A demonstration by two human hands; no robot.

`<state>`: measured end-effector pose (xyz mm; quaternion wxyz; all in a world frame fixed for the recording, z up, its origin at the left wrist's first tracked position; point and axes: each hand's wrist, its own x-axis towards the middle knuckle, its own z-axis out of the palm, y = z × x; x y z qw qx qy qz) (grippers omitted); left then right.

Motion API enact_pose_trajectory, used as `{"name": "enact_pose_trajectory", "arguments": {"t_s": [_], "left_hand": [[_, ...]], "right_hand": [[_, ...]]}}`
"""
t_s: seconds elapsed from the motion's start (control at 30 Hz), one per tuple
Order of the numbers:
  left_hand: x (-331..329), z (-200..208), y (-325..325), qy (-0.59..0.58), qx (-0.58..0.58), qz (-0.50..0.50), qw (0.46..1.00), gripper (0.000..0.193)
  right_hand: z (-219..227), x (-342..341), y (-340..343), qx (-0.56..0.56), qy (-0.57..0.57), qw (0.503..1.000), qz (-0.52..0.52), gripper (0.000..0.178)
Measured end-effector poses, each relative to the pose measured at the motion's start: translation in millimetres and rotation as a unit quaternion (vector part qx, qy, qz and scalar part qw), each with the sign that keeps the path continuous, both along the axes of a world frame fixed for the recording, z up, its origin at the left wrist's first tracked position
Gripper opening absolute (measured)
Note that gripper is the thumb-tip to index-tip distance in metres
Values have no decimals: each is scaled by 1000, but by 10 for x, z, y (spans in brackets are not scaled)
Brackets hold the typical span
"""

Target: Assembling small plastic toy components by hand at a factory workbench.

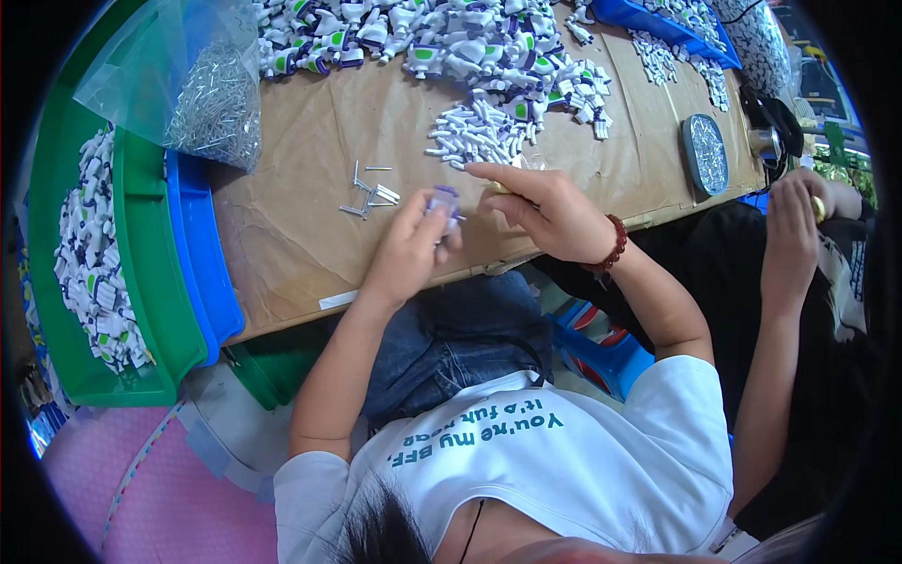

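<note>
Two bare hands on this one: the left hand [413,240] has its thumb and fingers pinching a purple-and-white piece [443,199], held up just inside the table's [291,244] front edge. The right hand [564,216] has its index finger poked out toward the heap of little white sticks [474,136], with a small yellowish thing [496,188] peeking out under it; can't tell if that's gripped or if the fingertip touches the heap. My take: keep the left pinch snug but not squeezing, turn the working side up, and take one stick at a time so the heap doesn't scatter. The loose metal pins [371,197] lie toward the table's left edge, near the left fingers, so I'd watch that knuckle doesn't sweep them off line.
</note>
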<state>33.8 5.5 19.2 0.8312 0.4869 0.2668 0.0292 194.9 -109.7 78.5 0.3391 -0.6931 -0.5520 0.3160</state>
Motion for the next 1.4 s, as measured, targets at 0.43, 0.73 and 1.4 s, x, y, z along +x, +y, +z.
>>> {"name": "enact_pose_trajectory", "arguments": {"t_s": [0.43, 0.73, 1.4], "left_hand": [[-25, 26, 54, -7, -11, -8, 1000, 42], [-41, 26, 38, -25, 141, -57, 988, 48], [-1006, 1333, 988, -375, -140, 394, 827, 60]], "right_hand": [[-71, -216, 79, -81, 135, 986, 53, 56], [-200, -181, 64, -57, 169, 984, 16, 50], [-169, -164, 613, 87, -69, 992, 54, 31]]}}
